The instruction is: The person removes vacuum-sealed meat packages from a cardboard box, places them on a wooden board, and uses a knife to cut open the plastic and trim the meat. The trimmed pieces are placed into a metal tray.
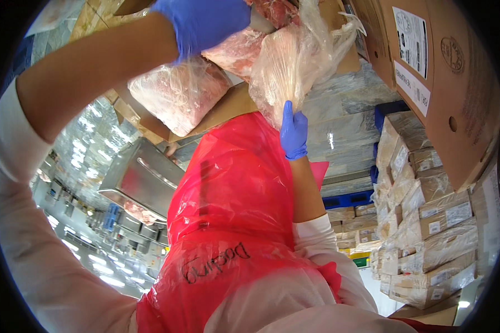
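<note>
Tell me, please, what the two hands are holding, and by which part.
The right hand holds the clear plastic wrap by its gathered near end. Whether the left hand grips anything cannot be told.

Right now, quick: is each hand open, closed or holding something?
Left hand: fingers not clearly shown, so its grip cannot be told.
Right hand: closed, holding gathered clear plastic.

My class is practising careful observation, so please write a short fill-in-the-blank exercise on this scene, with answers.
1. The left hand and right hand wear ____ gloves.
2. The right hand grips clear wrapping made of ____.
3. The apron is coloured ____.
4. In the picture, the stacked boxes stand to the apron's ____.

Missing words: blue; plastic; red; right.
</note>
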Available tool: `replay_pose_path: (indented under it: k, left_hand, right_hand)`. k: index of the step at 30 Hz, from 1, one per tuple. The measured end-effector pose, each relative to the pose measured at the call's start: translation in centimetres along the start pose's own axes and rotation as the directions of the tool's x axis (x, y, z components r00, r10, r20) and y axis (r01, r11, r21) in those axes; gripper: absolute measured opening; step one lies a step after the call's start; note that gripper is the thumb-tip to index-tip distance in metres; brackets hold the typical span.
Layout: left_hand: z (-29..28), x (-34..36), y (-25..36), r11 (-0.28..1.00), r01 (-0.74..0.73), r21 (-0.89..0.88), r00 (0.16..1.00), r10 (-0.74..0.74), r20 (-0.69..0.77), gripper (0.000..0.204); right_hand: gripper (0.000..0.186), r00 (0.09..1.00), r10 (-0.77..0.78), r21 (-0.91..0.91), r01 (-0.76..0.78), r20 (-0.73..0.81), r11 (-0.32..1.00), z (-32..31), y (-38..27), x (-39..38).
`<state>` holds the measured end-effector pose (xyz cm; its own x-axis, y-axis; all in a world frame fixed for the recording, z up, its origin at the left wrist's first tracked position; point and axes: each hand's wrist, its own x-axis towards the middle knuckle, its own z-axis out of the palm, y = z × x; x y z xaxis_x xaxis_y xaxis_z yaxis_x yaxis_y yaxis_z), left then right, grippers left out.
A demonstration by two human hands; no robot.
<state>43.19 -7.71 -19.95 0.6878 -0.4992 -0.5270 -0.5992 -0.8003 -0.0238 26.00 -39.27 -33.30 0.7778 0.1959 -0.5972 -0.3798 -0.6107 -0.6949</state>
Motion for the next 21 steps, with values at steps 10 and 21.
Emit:
replay_pose_path:
  k: [10,21]
  left_hand:
    - [0.8,4.4,6.4,0.991,-0.08,-0.106,0.994,0.071,-0.089,0.014]
    - [4.6,9.9,6.5,0.99,0.049,-0.132,0.98,-0.022,0.2,0.043]
  right_hand:
    - [0.047,1.0,0.017,0.02,-0.017,0.019,1.0,-9.3,2.7,-3.1]
    - [0.048,0.991,0.105,-0.017,-0.104,0.083,0.994,-10.0,8.1,-8.1]
